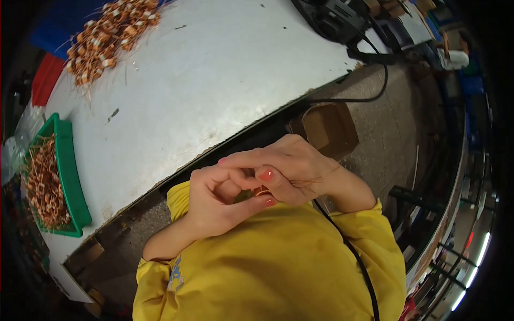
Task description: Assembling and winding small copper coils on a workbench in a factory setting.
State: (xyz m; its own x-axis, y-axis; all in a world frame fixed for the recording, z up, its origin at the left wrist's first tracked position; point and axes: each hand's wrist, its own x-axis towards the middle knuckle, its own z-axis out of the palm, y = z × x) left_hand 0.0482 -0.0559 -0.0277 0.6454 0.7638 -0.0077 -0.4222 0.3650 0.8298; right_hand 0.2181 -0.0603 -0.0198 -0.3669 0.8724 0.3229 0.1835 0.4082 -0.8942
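My left hand and my right hand meet in front of my yellow shirt, at the table's near edge. Both are closed, fingers curled and thumbs toward each other. Between the thumbs shows a bit of a small copper-coloured coil; the fingers hide most of it. Fine copper wires stick out by the right palm and wrist. Similar coils with white parts and loose wire ends lie in a heap at the far left of the table. More copper-coloured pieces fill a green tray at the left.
The white table runs diagonally, its worn edge just beyond my hands. A black device with a cable stands at the far right. An open cardboard box sits below the edge. A red bin is at the left.
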